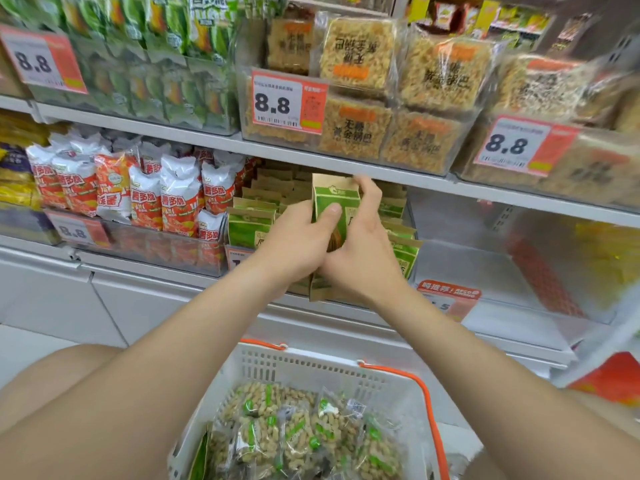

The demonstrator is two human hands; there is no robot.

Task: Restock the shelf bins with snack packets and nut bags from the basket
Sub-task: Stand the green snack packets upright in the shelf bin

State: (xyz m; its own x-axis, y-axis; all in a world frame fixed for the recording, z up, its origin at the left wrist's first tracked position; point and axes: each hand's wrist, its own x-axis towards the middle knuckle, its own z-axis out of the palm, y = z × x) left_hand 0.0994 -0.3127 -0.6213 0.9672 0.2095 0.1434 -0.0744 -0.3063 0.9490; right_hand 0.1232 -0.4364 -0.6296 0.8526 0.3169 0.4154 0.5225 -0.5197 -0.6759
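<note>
While the left hand (294,244) pinches a green packet (322,195), the right hand (360,259) clasps it, fingers (370,195) curled.

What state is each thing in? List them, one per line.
Packet: upright, held by both hands.
Left hand: grips packet, thumb on its front.
Right hand: grips packet from the right side.
Basket: part full of nut bags.
Nut bags: sealed, piled in basket.
Shelved packets: upright in rows.
</note>
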